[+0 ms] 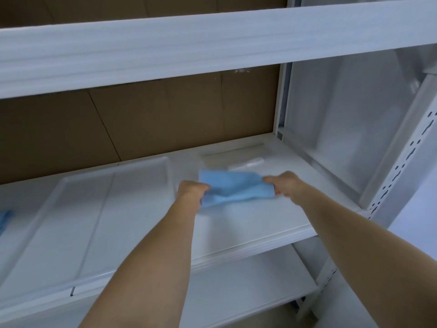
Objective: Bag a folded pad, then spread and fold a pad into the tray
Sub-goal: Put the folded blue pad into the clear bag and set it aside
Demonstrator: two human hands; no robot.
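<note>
Just right of the frame's centre, both hands grip one blue pad [233,187] above a white shelf [255,216]. The left hand [192,190] has its fingers curled round the pad's left edge, and the right hand [282,184] has its fingers curled round the right edge, so the rumpled cloth hangs stretched between them, sagging toward the lower left. Left of the hands, a shallow white tray [78,209] lies on the same shelf, filling the lower left of the frame. Behind the pad, toward the centre right, clear plastic bags [236,157] lie flat on the shelf. At the far left edge, a scrap of another blue cloth [4,220] shows. Brown cardboard [142,124] backs the shelving.
</note>
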